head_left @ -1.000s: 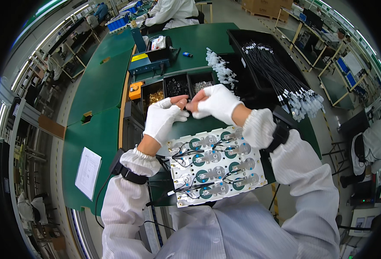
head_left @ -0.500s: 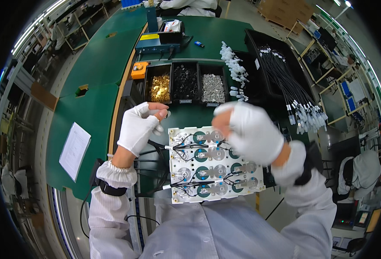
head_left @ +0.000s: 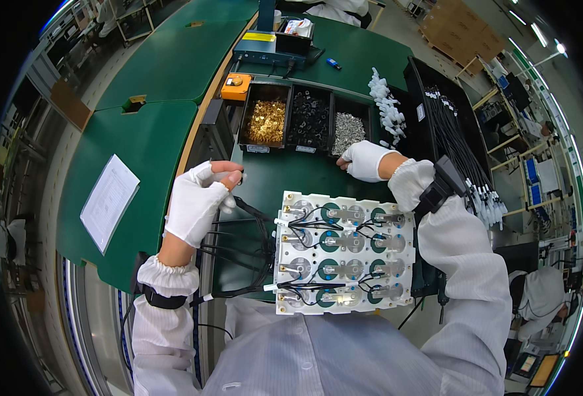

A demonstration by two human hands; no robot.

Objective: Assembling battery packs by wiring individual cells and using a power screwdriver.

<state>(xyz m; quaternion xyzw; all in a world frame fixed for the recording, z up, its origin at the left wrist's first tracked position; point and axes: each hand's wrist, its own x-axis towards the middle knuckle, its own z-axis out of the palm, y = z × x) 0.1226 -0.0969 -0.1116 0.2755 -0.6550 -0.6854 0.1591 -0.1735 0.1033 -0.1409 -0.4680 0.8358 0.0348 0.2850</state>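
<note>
My left hand (head_left: 199, 201), in a white glove with bare fingertips, hovers left of the white plate. Its thumb and forefinger pinch a small dark piece whose kind I cannot make out. My right hand (head_left: 368, 162), gloved alike, is at the front edge of the bin of small silver parts (head_left: 349, 131). Its fingers are closed and point down; whatever they hold, if anything, is hidden. Near my body lies the white plate (head_left: 285, 261), which carries rows of round cells, metal strips and black wires (head_left: 304, 286).
Beside the silver parts stand bins of black parts (head_left: 309, 119) and gold-coloured parts (head_left: 267, 121). An orange box (head_left: 236, 86) sits at their left. Cables with white connectors (head_left: 483, 198) fill a black tray at right. A paper sheet (head_left: 110, 201) lies on the left table.
My right hand has swung from above the plate out to the silver-parts bin. My left hand stays pinched, a little lower. The whole view has shifted.
</note>
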